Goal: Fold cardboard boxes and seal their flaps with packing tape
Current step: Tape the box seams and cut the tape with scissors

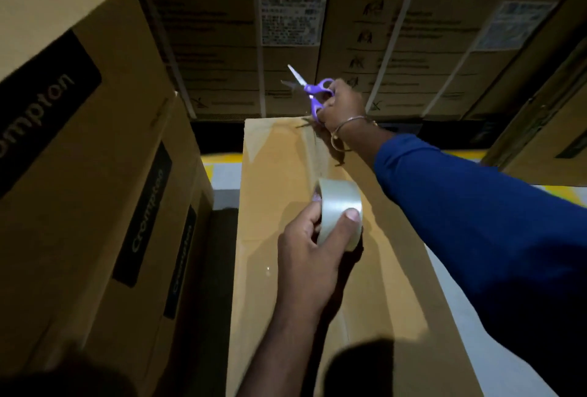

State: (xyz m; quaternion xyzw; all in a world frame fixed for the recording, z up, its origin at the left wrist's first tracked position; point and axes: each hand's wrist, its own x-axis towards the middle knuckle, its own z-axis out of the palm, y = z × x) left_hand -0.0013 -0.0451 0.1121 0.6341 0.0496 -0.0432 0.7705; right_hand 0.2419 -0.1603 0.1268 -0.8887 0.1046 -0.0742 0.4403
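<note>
A long closed cardboard box lies in front of me, its top flaps meeting along a centre seam with shiny clear tape on it. My left hand grips a roll of clear packing tape just above the middle of the box top. My right hand, in a blue sleeve with bangles on the wrist, holds purple-handled scissors at the far end of the box, blades parted and pointing up and left.
Stacked printed cartons rise close on the left. A wall of cartons with caution labels stands behind the box. Another carton is at the right. Pale floor with yellow markings shows between them.
</note>
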